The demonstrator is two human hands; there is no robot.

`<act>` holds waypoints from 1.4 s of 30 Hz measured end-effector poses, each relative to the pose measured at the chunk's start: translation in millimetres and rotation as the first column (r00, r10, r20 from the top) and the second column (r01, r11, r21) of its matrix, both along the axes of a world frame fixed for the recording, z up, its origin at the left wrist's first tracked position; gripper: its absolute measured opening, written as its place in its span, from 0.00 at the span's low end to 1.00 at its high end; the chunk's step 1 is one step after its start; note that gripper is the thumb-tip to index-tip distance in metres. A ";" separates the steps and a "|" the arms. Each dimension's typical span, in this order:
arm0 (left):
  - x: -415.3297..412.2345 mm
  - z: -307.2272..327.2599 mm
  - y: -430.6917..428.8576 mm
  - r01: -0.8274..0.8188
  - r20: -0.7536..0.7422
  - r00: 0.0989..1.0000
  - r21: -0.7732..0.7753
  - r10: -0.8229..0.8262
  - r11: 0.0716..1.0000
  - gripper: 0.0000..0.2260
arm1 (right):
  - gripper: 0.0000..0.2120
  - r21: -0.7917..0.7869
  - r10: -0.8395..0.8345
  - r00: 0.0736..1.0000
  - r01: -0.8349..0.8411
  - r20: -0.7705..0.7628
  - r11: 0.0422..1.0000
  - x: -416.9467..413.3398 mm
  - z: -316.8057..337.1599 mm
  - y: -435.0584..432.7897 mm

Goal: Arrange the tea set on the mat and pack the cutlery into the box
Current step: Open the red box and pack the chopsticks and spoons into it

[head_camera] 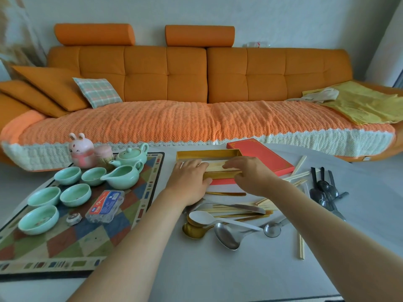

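On the left lies the colorful mat [135, 205]. The tea set looks already put there: five green cups [75, 191] sit in a group, the green pitcher [122, 177] stands just behind them, and the teapot [130, 155] is at the far edge. A pink bunny jar [80, 152], a plastic case [105, 205] and a small round thing also sit on the mat, so I think that part of the job is nearly done.

In the middle is the gold box [209, 154]. The left hand [189, 182] lies flat and spread on the near left side of the box, holding nothing that I can see. The right hand [250, 173] reaches over the right side, with fingers curled down on pale chopsticks [214, 165] lying inside. I cannot tell if it pinches them or just pushes them flat.

The red lid [268, 158] lies just behind the box on the right.

Most of the cutlery is still out on the table. A white spoon [201, 215], gold spoons [194, 231], a big silver ladle [226, 237] and loose chopsticks lie near the arms. Farther right is a heap of dark spoons [325, 188]. So I think the packing has only just begun.
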State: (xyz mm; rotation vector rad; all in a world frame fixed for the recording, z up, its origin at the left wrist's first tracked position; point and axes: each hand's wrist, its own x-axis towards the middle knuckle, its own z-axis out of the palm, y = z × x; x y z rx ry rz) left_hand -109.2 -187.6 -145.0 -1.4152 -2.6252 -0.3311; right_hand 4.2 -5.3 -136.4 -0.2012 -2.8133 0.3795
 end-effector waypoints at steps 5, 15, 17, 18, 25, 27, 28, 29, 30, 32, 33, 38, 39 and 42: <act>21.2 6.7 12.2 0.111 -0.025 0.994 0.141 -0.108 0.984 0.21 | 0.17 0.195 -0.012 0.986 0.045 -0.169 0.980 24.5 13.2 13.5; 64.4 -0.3 29.1 0.214 0.162 0.959 0.116 -0.231 0.970 0.11 | 0.17 0.162 -0.096 0.949 0.049 0.299 0.986 79.9 16.7 29.5; 69.7 -0.7 30.8 0.213 0.175 0.958 0.099 -0.228 0.972 0.12 | 0.12 0.170 -0.101 0.955 0.054 0.279 0.984 81.2 13.8 29.4; 72.1 -0.7 31.8 0.213 0.177 0.958 0.091 -0.227 0.973 0.13 | 0.09 0.179 -0.103 0.958 0.056 0.268 0.982 80.8 12.1 28.8; 77.3 2.5 32.8 0.190 0.182 0.961 0.121 -0.210 0.974 0.09 | 0.05 0.015 -0.053 0.980 0.051 0.193 0.999 68.4 4.4 13.3; 74.7 4.9 31.0 0.149 0.137 0.976 0.152 -0.170 0.977 0.06 | 0.04 -0.069 -0.037 0.991 0.047 0.130 0.997 61.5 4.4 8.0; 71.8 6.4 29.8 0.130 0.124 0.981 0.165 -0.151 0.978 0.05 | 0.04 -0.105 -0.034 0.994 0.045 0.103 0.993 58.0 4.4 5.6; 68.4 8.0 28.2 0.116 0.120 0.983 0.178 -0.139 0.977 0.06 | 0.04 -0.134 -0.032 0.996 0.044 0.085 0.990 54.8 4.7 3.5; 64.1 9.5 26.4 0.106 0.125 0.983 0.187 -0.131 0.977 0.06 | 0.04 -0.155 -0.030 0.997 0.041 0.075 0.987 51.8 5.4 1.6; 53.9 12.4 20.5 0.095 0.147 0.981 0.205 -0.127 0.974 0.07 | 0.06 -0.188 -0.027 0.997 0.040 0.068 0.981 46.5 6.9 -0.7; 47.7 13.1 16.6 0.083 0.159 0.980 0.223 -0.120 0.971 0.07 | 0.07 -0.191 -0.031 0.997 0.043 0.066 0.981 44.0 7.0 -0.8; 14.7 15.3 -7.8 -0.046 0.169 0.986 0.318 -0.008 0.947 0.07 | 0.11 -0.146 -0.088 0.995 0.094 0.052 0.985 31.6 5.0 1.2; 8.2 14.8 -12.6 -0.074 0.159 0.987 0.316 0.024 0.946 0.07 | 0.11 -0.140 -0.092 0.995 0.097 0.043 0.985 28.8 4.6 1.6; -5.2 13.5 -24.4 -0.158 0.146 0.982 0.310 0.117 0.938 0.06 | 0.12 -0.113 -0.091 0.995 0.085 -0.050 0.990 18.9 2.4 2.1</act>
